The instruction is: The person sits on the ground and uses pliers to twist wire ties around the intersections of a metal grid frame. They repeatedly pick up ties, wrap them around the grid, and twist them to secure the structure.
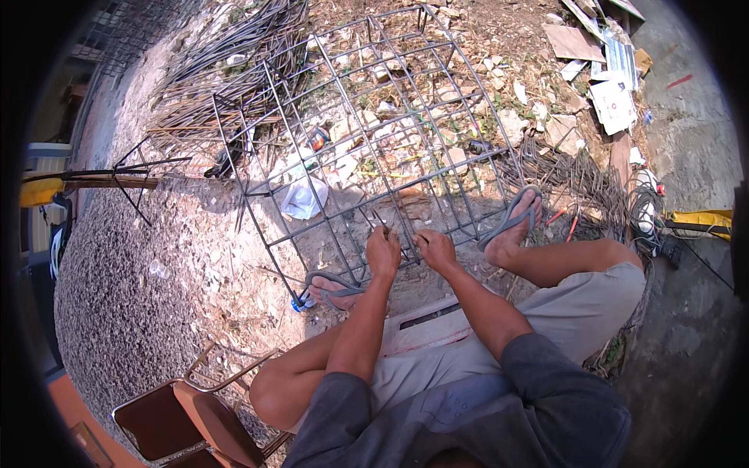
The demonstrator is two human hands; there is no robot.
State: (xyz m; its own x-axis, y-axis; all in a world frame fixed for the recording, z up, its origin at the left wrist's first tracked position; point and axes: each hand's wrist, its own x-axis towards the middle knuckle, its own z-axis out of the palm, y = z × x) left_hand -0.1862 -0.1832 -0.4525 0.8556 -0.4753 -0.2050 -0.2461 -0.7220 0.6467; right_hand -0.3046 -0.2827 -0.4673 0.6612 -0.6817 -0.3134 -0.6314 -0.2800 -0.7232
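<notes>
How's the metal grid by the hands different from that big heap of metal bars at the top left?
The metal grid has bars crossing with open gaps between; the bar heap has bars lying bunched together. The metal grid looks dark grey; the bar heap shows some rusty brown too. Both have long, thin bars.

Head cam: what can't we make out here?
All in the head view:
Left hand: grip unclear; fingertips too small, partly hidden by the hand itself.
Right hand: same.
Pale slotted object: rear part hidden by the shorts.
Brown chair: cut off by the lower edge.
Yellow item, far left: cut off by the dark lens rim.
</notes>
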